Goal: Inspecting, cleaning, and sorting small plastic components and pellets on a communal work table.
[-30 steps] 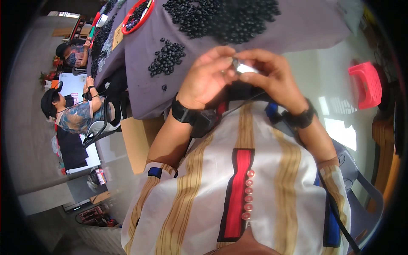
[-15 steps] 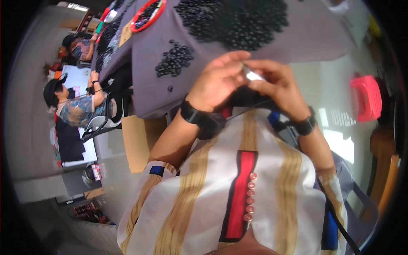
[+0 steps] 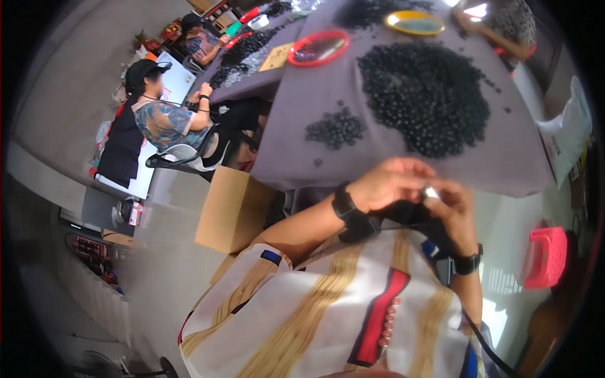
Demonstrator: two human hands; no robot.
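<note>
My left hand [image 3: 394,186] and my right hand [image 3: 455,208] meet above my lap, at the near edge of the cloth-covered table. Between thumb and fingers my right hand pinches a small shiny silver piece [image 3: 431,192]; its kind is too small to make out. The left fingers are closed against it, and whatever they hold is hidden. Just beyond my hands, a large heap of small round black pieces [image 3: 423,104] spreads over the grey tablecloth [image 3: 283,148]. To its left lies a smaller cluster of black pieces [image 3: 337,129], with one stray piece nearer me.
Farther off are a red-rimmed tray [image 3: 315,63] and a yellow tray [image 3: 413,32]. An open cardboard box [image 3: 225,211] stands at my left; a pink stool [image 3: 546,258] and white bag [image 3: 572,129] are at right. Two people sit along the left; another person's arm [image 3: 504,44] reaches in far right.
The view has swung, so table, people and hands sit lower and farther right in the picture. The yellow tray and a person at far right now show. Both hands still work together at the silver piece.
</note>
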